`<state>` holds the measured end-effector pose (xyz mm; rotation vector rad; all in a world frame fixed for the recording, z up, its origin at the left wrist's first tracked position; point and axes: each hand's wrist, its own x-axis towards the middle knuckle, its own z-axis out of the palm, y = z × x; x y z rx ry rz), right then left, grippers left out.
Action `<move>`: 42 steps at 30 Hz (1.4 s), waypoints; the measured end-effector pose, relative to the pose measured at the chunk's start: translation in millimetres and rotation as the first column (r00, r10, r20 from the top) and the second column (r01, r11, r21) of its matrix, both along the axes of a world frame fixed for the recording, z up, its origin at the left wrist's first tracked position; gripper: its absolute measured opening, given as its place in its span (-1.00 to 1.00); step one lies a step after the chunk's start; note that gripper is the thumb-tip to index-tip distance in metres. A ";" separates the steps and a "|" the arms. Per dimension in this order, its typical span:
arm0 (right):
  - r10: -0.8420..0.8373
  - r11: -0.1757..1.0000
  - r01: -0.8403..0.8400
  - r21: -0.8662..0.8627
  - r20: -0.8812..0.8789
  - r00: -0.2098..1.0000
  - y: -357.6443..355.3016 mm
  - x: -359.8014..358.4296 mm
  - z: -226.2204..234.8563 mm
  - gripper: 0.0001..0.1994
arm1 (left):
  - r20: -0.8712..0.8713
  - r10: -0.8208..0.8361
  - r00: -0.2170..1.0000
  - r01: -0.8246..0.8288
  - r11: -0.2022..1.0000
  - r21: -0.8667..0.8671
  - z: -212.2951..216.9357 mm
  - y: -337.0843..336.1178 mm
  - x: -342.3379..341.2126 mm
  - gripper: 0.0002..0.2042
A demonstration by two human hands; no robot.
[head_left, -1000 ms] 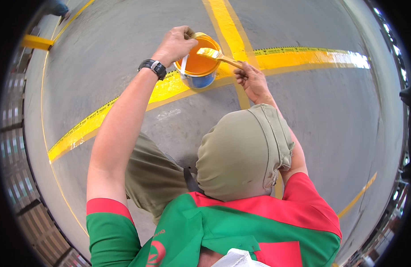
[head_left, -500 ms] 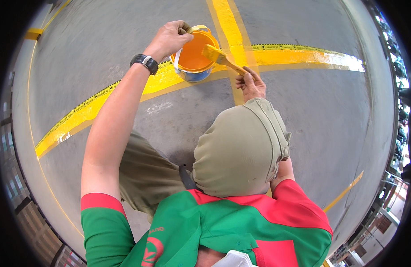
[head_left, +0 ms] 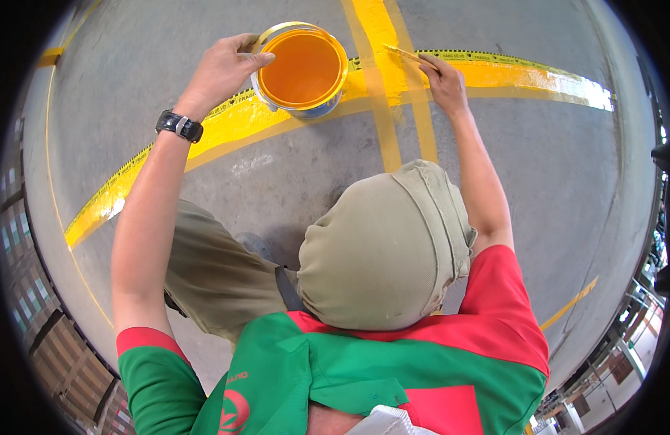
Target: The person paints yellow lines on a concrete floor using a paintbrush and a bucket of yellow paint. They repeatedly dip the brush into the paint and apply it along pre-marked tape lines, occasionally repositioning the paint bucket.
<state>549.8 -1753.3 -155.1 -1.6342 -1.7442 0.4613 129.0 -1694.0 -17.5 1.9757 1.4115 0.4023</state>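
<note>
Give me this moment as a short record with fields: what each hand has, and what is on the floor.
Left hand: grips the rim of the paint can
Paint can: open, holds orange-yellow paint
Right hand: holds a paintbrush, bristle end at the floor line
Floor: grey concrete
Floor markings: broad yellow stripe, tape along its far edge, crossed by narrower yellow lines
Wrist: black watch on the left arm

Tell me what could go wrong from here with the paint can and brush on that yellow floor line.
The open paint can is nearly full of orange-yellow paint and sits on the wet-looking yellow stripe; the left hand grips its rim, so a tilt or slide could slop paint over. The right hand works the brush beside the tape edge, where a stray stroke could mark bare concrete floor. The bent knee is close to the fresh stripe and could smear it.
</note>
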 end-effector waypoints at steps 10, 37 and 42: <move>0.178 0.984 -0.177 -0.027 0.219 0.959 17.0 9.8 10.0 -0.77 | -0.193 0.034 0.981 -0.049 0.996 -0.074 16.0 -14.7 -25.9 -0.30; 0.280 0.893 -0.152 -0.424 0.259 0.924 -4.3 -4.6 53.0 -0.77 | -0.140 0.137 0.981 -0.169 0.952 -0.254 18.7 -35.7 -105.2 -0.38; 0.273 0.962 -0.257 -0.093 0.301 0.914 46.2 -3.4 22.7 -0.80 | -0.149 0.192 0.970 -0.224 0.943 -0.244 18.2 -37.5 -115.9 -0.39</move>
